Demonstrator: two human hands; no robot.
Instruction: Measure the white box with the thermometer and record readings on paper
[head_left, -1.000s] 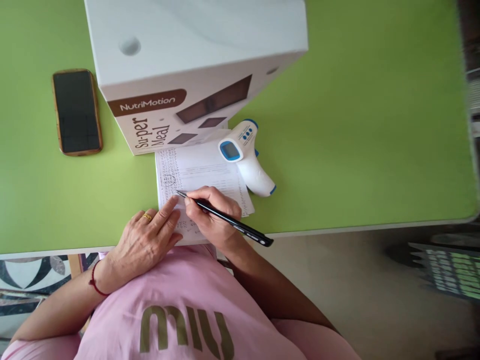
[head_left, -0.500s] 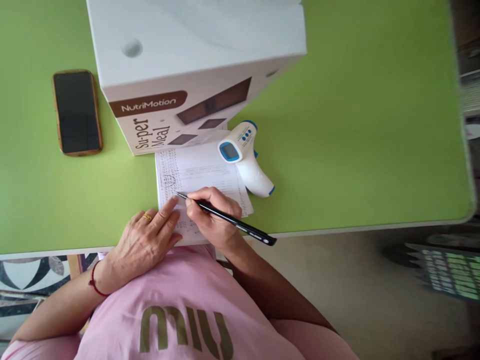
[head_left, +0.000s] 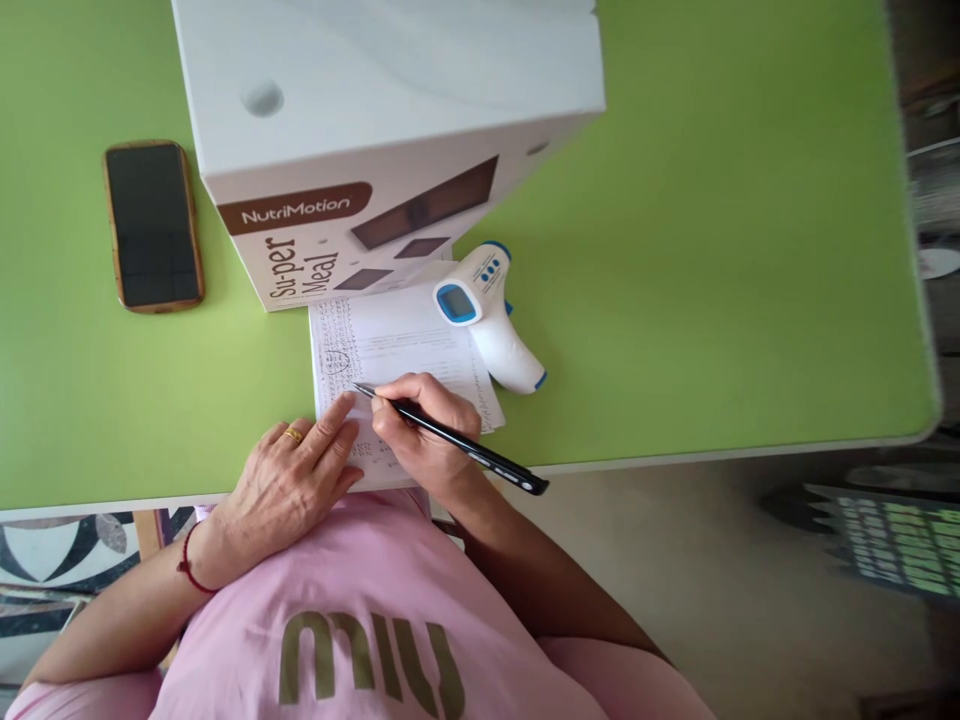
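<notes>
My right hand (head_left: pixel 427 425) is closed around a black pen (head_left: pixel 480 455), whose tip points at the written-on paper (head_left: pixel 397 325). Handwriting covers the left side of the sheet, with printed lines to the right of it. My left hand (head_left: pixel 296 475) lies flat, fingers stretched out, partly on the paper's lower left and partly on the table edge; it holds nothing. Its index fingertip is close to the pen tip. A white and blue infrared thermometer (head_left: pixel 491 315) rests on the right edge of the paper. The far part of the paper is hidden by a box.
A large white NutriMotion box (head_left: pixel 390 80) stands just beyond the paper. To its left lies a phone in a brown case (head_left: pixel 154 225). The green table (head_left: pixel 712 250) ends at a pale edge by my body. A green-and-white patterned object (head_left: pixel 892 540) is below right, off the table.
The view has shifted very slightly, so the table's right side appears a little further left. Both hands, the pen and the objects keep nearly the same positions.
</notes>
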